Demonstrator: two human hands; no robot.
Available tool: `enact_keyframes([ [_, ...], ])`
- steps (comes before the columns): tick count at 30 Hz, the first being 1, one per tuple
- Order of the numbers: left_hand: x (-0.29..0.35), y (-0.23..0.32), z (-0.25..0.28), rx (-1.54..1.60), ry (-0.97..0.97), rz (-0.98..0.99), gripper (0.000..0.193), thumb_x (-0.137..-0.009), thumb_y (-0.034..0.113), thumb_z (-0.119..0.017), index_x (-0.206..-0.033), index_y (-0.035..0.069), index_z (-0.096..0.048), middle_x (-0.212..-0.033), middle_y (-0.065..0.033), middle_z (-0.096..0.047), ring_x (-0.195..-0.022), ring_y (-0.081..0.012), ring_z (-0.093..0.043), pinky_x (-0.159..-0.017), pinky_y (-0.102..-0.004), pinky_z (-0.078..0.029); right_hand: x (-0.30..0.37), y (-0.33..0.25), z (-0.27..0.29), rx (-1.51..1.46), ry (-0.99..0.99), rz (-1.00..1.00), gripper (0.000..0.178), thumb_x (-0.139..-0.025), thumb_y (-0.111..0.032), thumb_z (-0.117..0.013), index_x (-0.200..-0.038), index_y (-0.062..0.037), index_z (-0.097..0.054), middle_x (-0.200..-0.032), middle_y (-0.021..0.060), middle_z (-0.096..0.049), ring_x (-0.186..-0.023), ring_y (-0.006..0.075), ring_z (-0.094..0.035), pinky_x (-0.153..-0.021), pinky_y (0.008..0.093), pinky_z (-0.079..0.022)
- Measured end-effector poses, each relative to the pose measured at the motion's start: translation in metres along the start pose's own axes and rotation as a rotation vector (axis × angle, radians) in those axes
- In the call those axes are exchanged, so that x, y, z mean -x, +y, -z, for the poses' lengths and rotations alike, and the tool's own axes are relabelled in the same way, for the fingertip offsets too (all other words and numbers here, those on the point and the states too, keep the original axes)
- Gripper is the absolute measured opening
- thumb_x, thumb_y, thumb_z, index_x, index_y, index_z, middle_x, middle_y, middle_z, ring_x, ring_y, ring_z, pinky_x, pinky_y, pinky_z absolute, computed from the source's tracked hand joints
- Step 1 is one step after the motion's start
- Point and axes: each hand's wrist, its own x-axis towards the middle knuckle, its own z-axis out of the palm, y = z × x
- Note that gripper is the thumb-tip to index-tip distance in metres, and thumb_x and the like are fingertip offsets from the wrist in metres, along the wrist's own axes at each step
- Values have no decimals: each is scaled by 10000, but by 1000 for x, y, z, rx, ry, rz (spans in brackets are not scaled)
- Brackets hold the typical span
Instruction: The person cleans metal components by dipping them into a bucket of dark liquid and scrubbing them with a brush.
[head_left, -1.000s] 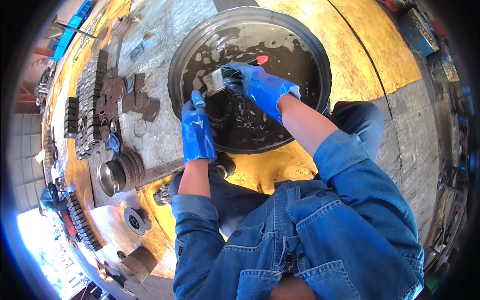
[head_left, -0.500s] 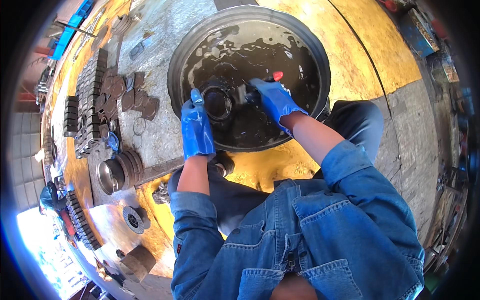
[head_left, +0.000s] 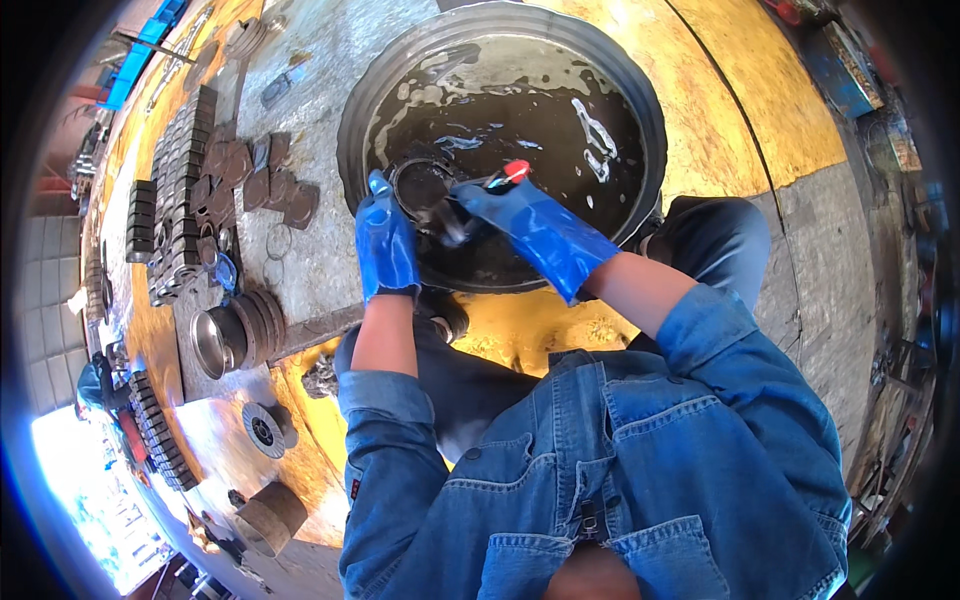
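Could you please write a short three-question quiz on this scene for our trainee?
1. Multiple choice: what does the right hand hold?
A) a spool
B) a red-handled brush
C) a hammer
2. True or false: the left hand is ungloved.
3. Fill in: the round basin contains dark ____.

Key:
1. B
2. False; it wears a blue glove.
3. liquid

Yellow floor (head_left: 715, 110) (shiny and stained in patches) meets grey sheeting (head_left: 830, 270) at right; at left, white glare (head_left: 85, 490) adjoins a pale gridded wall (head_left: 52, 310).
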Motion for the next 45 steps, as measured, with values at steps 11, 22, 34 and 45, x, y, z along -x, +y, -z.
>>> enact_keyframes([
  [11, -6, 4, 0, -117, -12, 135, 750, -1126, 604, -379, -1121, -36, -770, -996, -207, -787, -935, -326, -732, -860, -445, -549, -34, -51, 37, -78, 246, -12, 313, -1000, -345, -652, -924, -64, -768, -837, 39, -754, -747, 144, -697, -704, 336, -551],
  [22, 11, 53, -11, 19, -19, 141, 389, -1108, 279, -467, -1227, -30, -671, -891, -162, -704, -805, -272, -673, -730, -433, -523, 28, -6, 32, -219, 161, -242, 239, -1010, -284, -669, -1056, -60, -739, -889, 26, -715, -777, 148, -667, -730, 327, -536],
  [34, -32, -67, -74, -298, -244, -436, 367, -1053, 355, -546, -907, 122, -791, -922, -206, -747, -847, -404, -726, -763, -482, -566, -36, 6, 86, 744, 63, 735, 350, -964, -234, -782, -1271, -68, -753, -1209, 202, -767, -1121, 365, -747, -988, 434, -586],
  [45, -31, -52, -76, -651, -525, -489, 464, -920, 530, -693, -1072, 105, -803, -1012, -183, -773, -936, -415, -740, -821, -500, -575, -54, 1, 99, 1379, -491, 410, 448, -824, -301, -795, -1263, -224, -749, -1171, 179, -758, -1082, 421, -725, -914, 502, -590],
])
